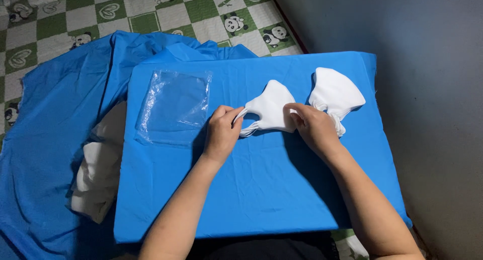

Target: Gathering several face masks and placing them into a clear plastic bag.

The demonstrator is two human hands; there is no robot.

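Blue cloth covers the flat board [251, 199] the person works over, its near edge bare and both forearms reaching across it from below. The left hand [221, 132] is closed to a narrow pinch on the ear-loop end of a white face mask [269, 109], and the right hand [313, 125] lies on the mask's other end, fingers curled down, pressing it to the cloth. The mask lies folded just past the middle of the board, towards the right edge. To do this well, I'd judge the loops should be drawn flat and even against the body of the mask while the right hand keeps it pinned, so the fold stays crisp. Beside it, towards the far right corner, sits a small stack of white masks [336, 94], near the right hand. Near the far left corner lies a clear plastic bag [173, 106], flat and empty, well apart from the mask. Off the left edge, a pile of white fabric [98, 174] rests on a loose blue sheet [45, 139], with a green checked panda-print cover [100, 13] beyond.
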